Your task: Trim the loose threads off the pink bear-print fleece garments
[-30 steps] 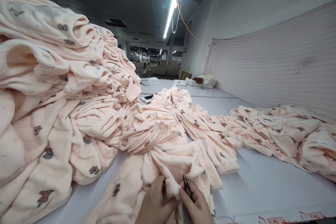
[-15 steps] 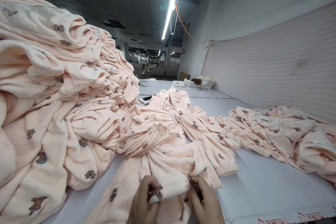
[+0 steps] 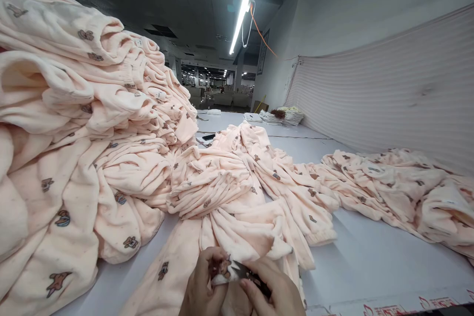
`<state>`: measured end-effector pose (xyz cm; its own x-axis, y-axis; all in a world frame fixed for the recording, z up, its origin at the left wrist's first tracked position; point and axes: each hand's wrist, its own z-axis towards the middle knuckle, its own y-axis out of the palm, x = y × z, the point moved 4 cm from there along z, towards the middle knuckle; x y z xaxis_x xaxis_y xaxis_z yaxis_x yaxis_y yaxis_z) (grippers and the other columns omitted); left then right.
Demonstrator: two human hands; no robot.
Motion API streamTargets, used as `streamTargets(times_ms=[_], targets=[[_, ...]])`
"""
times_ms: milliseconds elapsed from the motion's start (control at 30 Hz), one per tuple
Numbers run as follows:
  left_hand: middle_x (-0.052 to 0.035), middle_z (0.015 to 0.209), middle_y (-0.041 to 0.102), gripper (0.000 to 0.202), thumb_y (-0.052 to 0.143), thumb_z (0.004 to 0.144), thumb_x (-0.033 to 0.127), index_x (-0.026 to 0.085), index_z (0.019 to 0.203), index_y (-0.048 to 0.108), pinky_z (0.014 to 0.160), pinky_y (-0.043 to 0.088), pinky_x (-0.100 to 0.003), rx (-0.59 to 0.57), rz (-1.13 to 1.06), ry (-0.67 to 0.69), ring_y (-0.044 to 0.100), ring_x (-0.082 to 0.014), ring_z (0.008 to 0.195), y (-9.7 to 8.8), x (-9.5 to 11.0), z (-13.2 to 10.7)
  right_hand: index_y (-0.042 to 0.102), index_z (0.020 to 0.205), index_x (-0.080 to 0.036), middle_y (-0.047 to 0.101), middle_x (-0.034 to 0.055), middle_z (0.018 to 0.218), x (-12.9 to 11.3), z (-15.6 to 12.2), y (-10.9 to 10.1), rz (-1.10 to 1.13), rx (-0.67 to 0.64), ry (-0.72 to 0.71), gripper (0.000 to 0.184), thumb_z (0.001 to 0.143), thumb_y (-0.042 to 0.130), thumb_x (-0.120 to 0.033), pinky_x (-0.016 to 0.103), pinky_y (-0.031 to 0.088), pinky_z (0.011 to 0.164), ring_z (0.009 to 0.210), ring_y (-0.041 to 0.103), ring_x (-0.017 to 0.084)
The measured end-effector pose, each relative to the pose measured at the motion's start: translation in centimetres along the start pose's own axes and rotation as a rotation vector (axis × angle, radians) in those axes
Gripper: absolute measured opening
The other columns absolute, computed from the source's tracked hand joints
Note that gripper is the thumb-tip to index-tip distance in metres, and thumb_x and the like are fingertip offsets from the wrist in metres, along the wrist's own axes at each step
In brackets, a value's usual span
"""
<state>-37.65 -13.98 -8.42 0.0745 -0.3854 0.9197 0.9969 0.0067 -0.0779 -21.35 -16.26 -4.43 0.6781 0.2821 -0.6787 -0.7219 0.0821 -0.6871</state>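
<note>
A peach fleece garment [image 3: 237,227] with small bear prints lies bunched on the white table [image 3: 370,261] in front of me. My left hand [image 3: 205,284] pinches a fold of it that shows a brown bear motif. My right hand [image 3: 274,291] is closed on small dark thread snips [image 3: 246,272], and their tips point left and touch the pinched fold beside my left fingers.
A tall stack of the same peach garments [image 3: 74,133] fills the left side. More of them lie spread at the right [image 3: 400,187]. A phone [image 3: 209,137] and folded pale cloth [image 3: 287,116] lie farther back. A ribbed white wall runs along the right.
My right hand has turned the snips from pointing up to pointing left onto the fold. My left hand still pinches the fabric, with the bear motif turned up.
</note>
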Motion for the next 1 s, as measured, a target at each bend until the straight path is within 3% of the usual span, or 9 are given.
streamTargets(times_ms=[200, 300, 433, 500, 567, 700, 767, 900, 1000], targets=[[-0.0024, 0.104, 0.058, 0.051, 0.044, 0.081, 0.011, 0.028, 0.128, 0.034, 0.079, 0.051, -0.028, -0.208, 0.031, -0.001, 0.061, -0.0161, 0.094, 0.1, 0.1, 0.4, 0.065, 0.105, -0.028, 0.069, 0.0007, 0.091, -1.5, 0.2, -1.0, -0.201, -0.048, -0.050, 0.020, 0.087, 0.056, -0.030, 0.022, 0.047, 0.067, 0.081, 0.067, 0.018], [-0.0025, 0.103, 0.056, 0.063, 0.043, 0.077, 0.007, 0.029, 0.134, 0.031, 0.081, 0.050, -0.031, -0.287, 0.064, 0.057, 0.060, -0.0162, 0.092, 0.1, 0.4, 0.9, 0.066, 0.095, -0.028, 0.069, 0.0003, 0.085, -2.6, 0.4, -1.4, -0.367, -0.071, -0.106, 0.013, 0.084, 0.059, -0.028, 0.023, 0.046, 0.061, 0.074, 0.067, 0.019], [-0.0014, 0.099, 0.057, 0.061, 0.044, 0.077, 0.009, 0.030, 0.134, 0.033, 0.078, 0.050, -0.030, -0.275, 0.014, 0.057, 0.060, -0.0153, 0.086, 0.1, 0.8, 1.4, 0.065, 0.083, -0.027, 0.067, 0.0007, 0.080, -1.7, 0.3, -1.0, -0.346, 0.033, -0.035, 0.021, 0.091, 0.046, -0.031, 0.024, 0.045, 0.059, 0.071, 0.066, 0.018], [-0.0007, 0.097, 0.058, 0.061, 0.046, 0.076, 0.009, 0.030, 0.132, 0.035, 0.076, 0.050, -0.028, -0.262, -0.026, 0.020, 0.061, -0.0143, 0.083, 0.1, 0.9, 1.6, 0.063, 0.096, -0.028, 0.068, 0.0009, 0.090, -0.4, -0.1, -0.3, -0.232, 0.138, 0.035, 0.016, 0.084, 0.057, -0.035, 0.024, 0.048, 0.065, 0.079, 0.067, 0.020], [-0.0007, 0.096, 0.059, 0.060, 0.048, 0.074, 0.009, 0.028, 0.130, 0.038, 0.076, 0.051, -0.028, -0.231, -0.054, -0.028, 0.061, -0.0144, 0.084, 0.1, 0.8, 1.5, 0.059, 0.108, -0.027, 0.069, 0.0011, 0.098, 0.9, -0.5, 0.9, -0.144, 0.198, 0.092, 0.039, 0.070, 0.068, -0.030, 0.025, 0.049, 0.066, 0.084, 0.067, 0.022], [-0.0033, 0.099, 0.063, 0.051, 0.051, 0.076, 0.013, 0.026, 0.124, 0.046, 0.078, 0.051, -0.028, -0.134, -0.015, -0.050, 0.063, -0.0174, 0.090, -0.7, 0.7, 1.1, 0.062, 0.089, -0.024, 0.066, 0.0002, 0.076, 2.0, -0.6, 2.4, -0.059, 0.214, 0.093, 0.015, 0.080, 0.050, -0.022, 0.022, 0.045, 0.056, 0.069, 0.064, 0.018], [-0.0036, 0.100, 0.066, 0.048, 0.052, 0.076, 0.013, 0.027, 0.122, 0.050, 0.080, 0.049, -0.028, -0.093, 0.083, -0.005, 0.063, -0.0185, 0.092, -1.4, 0.9, 1.0, 0.060, 0.084, -0.022, 0.062, 0.0007, 0.073, 1.8, -0.4, 1.8, -0.019, 0.264, 0.048, 0.016, 0.085, 0.044, -0.022, 0.022, 0.043, 0.054, 0.065, 0.060, 0.016], [-0.0056, 0.096, 0.069, 0.031, 0.057, 0.075, 0.016, 0.025, 0.104, 0.066, 0.085, 0.046, -0.033, -0.332, 0.172, 0.013, 0.062, -0.0230, 0.092, -1.3, 1.4, 1.5, 0.059, 0.086, -0.021, 0.062, 0.0006, 0.073, 1.0, 0.2, -0.1, -0.015, 0.368, -0.043, 0.010, 0.085, 0.049, -0.021, 0.022, 0.043, 0.057, 0.064, 0.057, 0.015], [-0.0072, 0.081, 0.069, 0.024, 0.052, 0.084, 0.033, 0.017, 0.088, 0.069, 0.075, 0.049, -0.034, -0.511, -0.128, -0.289, 0.063, -0.0233, 0.079, -0.4, 0.6, 2.0, 0.059, 0.084, -0.022, 0.063, 0.0008, 0.074, 0.9, 1.0, -0.6, -0.080, 0.360, -0.010, 0.012, 0.084, 0.047, -0.020, 0.023, 0.043, 0.059, 0.066, 0.059, 0.016]])
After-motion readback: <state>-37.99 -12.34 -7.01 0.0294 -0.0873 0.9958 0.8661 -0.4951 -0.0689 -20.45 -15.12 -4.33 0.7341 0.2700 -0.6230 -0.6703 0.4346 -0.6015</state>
